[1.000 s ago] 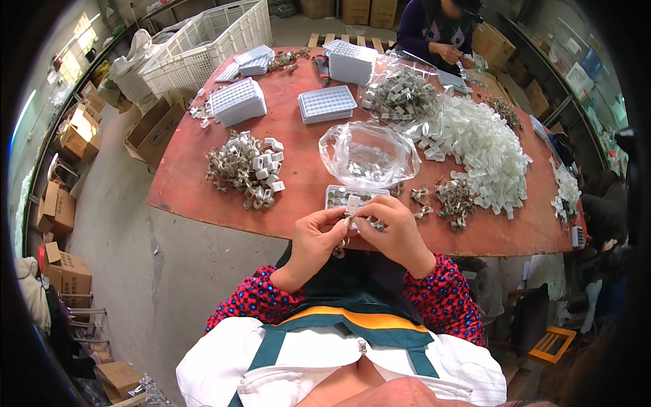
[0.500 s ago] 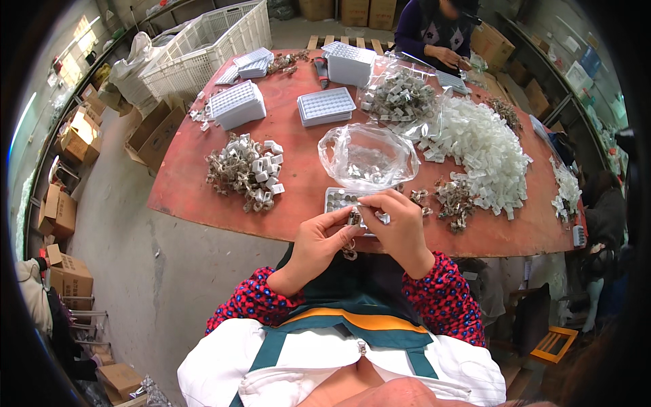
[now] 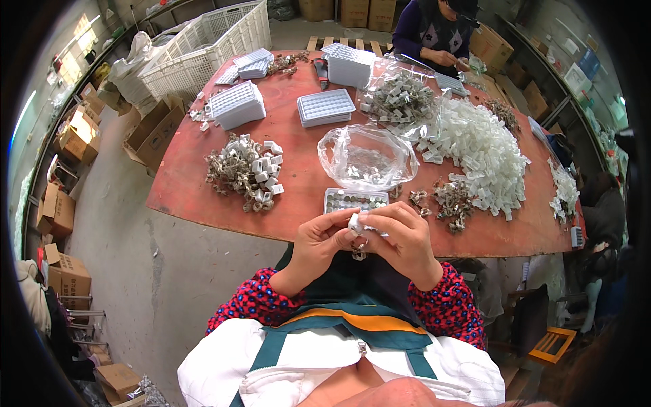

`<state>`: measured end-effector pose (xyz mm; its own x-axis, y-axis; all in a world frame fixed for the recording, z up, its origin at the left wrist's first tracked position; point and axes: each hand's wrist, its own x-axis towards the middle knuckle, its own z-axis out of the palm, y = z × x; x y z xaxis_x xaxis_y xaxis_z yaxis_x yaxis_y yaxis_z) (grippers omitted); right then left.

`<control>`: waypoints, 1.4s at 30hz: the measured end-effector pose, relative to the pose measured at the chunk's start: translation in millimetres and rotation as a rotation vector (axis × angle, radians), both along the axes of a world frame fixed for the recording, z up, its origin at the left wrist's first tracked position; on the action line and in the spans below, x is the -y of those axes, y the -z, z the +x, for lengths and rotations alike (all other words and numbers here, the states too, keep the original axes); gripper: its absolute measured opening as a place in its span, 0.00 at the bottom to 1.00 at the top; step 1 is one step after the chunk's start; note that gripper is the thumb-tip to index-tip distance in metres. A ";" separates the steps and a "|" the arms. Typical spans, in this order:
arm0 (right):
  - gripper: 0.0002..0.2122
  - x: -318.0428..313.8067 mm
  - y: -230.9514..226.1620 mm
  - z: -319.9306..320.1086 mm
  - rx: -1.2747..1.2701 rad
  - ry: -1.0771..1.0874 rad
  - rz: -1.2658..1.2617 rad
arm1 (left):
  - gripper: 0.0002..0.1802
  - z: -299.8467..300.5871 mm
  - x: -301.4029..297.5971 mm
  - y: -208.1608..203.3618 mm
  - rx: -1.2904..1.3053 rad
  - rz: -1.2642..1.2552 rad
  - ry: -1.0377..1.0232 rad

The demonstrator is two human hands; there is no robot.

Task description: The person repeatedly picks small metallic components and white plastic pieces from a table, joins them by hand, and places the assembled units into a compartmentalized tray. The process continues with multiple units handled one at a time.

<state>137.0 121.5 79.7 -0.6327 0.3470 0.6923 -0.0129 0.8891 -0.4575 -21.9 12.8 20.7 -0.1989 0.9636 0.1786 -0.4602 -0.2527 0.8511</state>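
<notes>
Both hands pinch one small white plastic piece (image 3: pixel 355 222), left hand (image 3: pixel 319 243) meeting right hand (image 3: pixel 400 239). Just beyond them, a small clear compartment tray (image 3: pixel 354 201) sits on the red bench (image 3: pixel 305 176).

A single head-worn fisheye view looks steeply down from above the person's chest, close over the left hand (image 3: pixel 324 239) and right hand (image 3: pixel 400 239), which meet just below the picture's middle around a small white piece (image 3: pixel 357 222). It faces forward across the red table (image 3: pixel 305 159), whose near edge runs just beyond the hands and whose far end, well past them, reaches another seated person (image 3: pixel 434 30) at the top rim. Straight edges bow toward the dark round border, and the concrete floor (image 3: pixel 129 224) lies to the left of the hands; no second view shares the scene.
</notes>
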 end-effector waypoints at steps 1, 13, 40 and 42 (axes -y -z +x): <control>0.13 0.7 -1.8 0.2 0.011 0.005 0.027 | 0.24 0.0 0.1 -0.2 -0.006 -0.001 -0.002; 0.08 -17.3 -3.3 2.8 0.118 -0.044 -0.381 | 0.25 -3.3 2.9 -2.9 -0.058 -0.079 0.064; 0.12 -3.8 -0.5 13.0 0.067 -0.091 0.072 | 0.22 -1.7 7.0 -7.5 -0.446 0.020 -0.133; 0.12 -3.7 0.7 12.7 0.042 -0.099 -0.002 | 0.22 -1.2 7.5 -9.7 -0.478 0.014 -0.148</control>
<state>149.8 125.1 79.0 -0.6924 0.2825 0.6639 -0.0815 0.8836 -0.4610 -23.1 5.3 30.4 -0.2259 0.9282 0.2956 0.0216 -0.2987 0.9541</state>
